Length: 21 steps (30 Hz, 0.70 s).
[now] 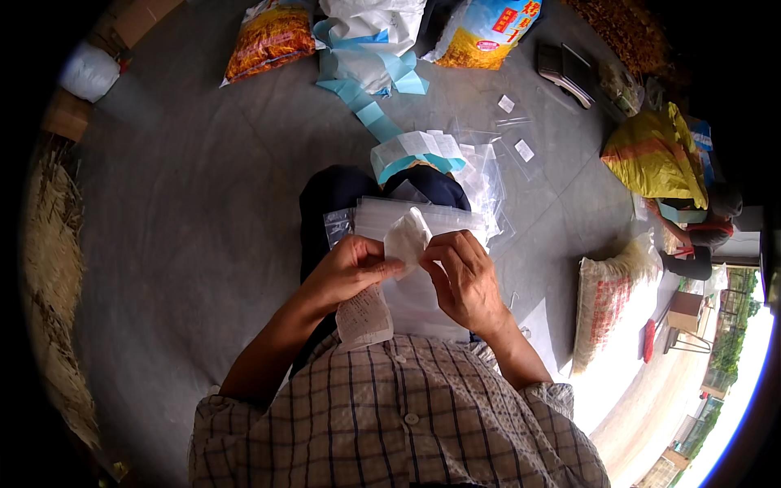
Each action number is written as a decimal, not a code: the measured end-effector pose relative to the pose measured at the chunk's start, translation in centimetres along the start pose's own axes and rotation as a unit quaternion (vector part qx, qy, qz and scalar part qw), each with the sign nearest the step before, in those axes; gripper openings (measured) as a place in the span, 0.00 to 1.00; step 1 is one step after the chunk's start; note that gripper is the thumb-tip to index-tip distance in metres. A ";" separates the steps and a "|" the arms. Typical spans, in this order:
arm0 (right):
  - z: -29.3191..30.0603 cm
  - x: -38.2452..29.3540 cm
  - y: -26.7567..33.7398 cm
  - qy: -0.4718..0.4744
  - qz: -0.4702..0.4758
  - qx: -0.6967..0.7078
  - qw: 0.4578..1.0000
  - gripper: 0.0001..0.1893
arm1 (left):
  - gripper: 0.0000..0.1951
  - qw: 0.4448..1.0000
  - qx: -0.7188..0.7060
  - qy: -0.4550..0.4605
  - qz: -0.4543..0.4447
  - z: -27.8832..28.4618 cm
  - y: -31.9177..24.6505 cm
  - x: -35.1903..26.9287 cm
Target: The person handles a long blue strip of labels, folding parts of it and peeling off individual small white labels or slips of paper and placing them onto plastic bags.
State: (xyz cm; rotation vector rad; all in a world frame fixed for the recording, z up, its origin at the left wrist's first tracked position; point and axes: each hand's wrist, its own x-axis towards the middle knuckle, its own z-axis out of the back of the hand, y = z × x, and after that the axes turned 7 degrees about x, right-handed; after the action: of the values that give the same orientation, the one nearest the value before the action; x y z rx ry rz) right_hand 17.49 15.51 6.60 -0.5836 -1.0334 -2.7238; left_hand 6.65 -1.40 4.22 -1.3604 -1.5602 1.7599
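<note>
My left hand [354,271] holds a thin whitish piece [407,241], paper or film, between thumb and fingers above my lap. The fingertips of my right hand [460,277] pinch its right edge. Below my left hand hangs a paper slip [365,317] with writing, against my shirt; I cannot tell whether it joins the whitish piece. A stack of clear plastic bags [421,317] lies across my thighs under both hands. Past my knees curves a folded strip of white labels on light-blue backing [418,146].
Loose clear bags with small labels [485,174] lie right of my knees. Beyond are a white sack [372,27], a printed orange bag [268,39], a blue-and-yellow bag [482,33] and a scale [564,73]. A woven sack [613,302] and another person [701,235] are at right.
</note>
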 end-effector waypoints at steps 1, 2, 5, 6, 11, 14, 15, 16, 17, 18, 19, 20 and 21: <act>-0.1 0.0 -0.1 0.002 -0.014 0.011 1.000 0.09 | 0.11 1.000 0.001 -0.004 -0.002 -0.1 0.0 0.0; -0.2 0.0 -0.2 0.003 -0.022 0.016 1.000 0.08 | 0.11 1.000 0.007 -0.006 -0.001 0.0 0.1 0.0; -0.3 0.1 0.1 0.001 -0.048 0.031 0.998 0.08 | 0.10 1.000 0.029 -0.007 0.011 0.2 0.3 -0.2; -0.5 0.1 0.1 -0.002 -0.058 0.038 0.998 0.07 | 0.10 0.999 0.038 -0.006 0.021 0.2 0.1 -0.3; -0.8 0.0 0.1 -0.018 -0.108 0.078 0.991 0.07 | 0.10 0.998 0.065 -0.001 0.002 0.3 0.1 -0.3; -1.1 -0.2 -0.2 -0.018 -0.141 0.114 0.983 0.07 | 0.10 0.999 0.053 -0.007 -0.012 0.0 -0.2 -0.4; -1.1 -0.3 -0.3 -0.021 -0.151 0.130 0.980 0.06 | 0.10 0.998 0.064 -0.005 -0.015 0.0 -0.3 -0.5; -1.2 -0.3 -0.4 -0.023 -0.160 0.146 0.976 0.06 | 0.10 0.997 0.076 -0.004 -0.017 0.1 -0.3 -0.5; -1.2 -0.4 -0.5 -0.028 -0.168 0.155 0.973 0.05 | 0.10 0.997 0.073 0.000 -0.015 0.1 -0.2 -0.4; -1.4 -0.5 -0.5 -0.032 -0.176 0.165 0.970 0.04 | 0.10 0.998 0.069 0.002 -0.012 0.1 0.2 -0.4; -1.5 -0.6 -0.5 -0.036 -0.183 0.174 0.967 0.04 | 0.10 0.998 0.065 0.005 -0.009 0.1 0.4 -0.4; -1.6 -0.7 -0.7 -0.031 -0.208 0.199 0.957 0.03 | 0.09 0.999 0.053 0.005 -0.009 0.0 0.3 -0.4; -1.8 -0.9 -0.8 -0.027 -0.234 0.224 0.946 0.02 | 0.09 0.999 0.041 0.006 -0.009 -0.2 0.1 -0.4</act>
State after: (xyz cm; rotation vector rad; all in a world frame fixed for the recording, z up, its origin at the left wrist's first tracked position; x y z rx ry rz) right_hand 17.57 14.95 4.50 -0.3683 -1.9483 -2.6878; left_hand 7.01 -1.70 4.34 -1.3114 -1.4738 1.7805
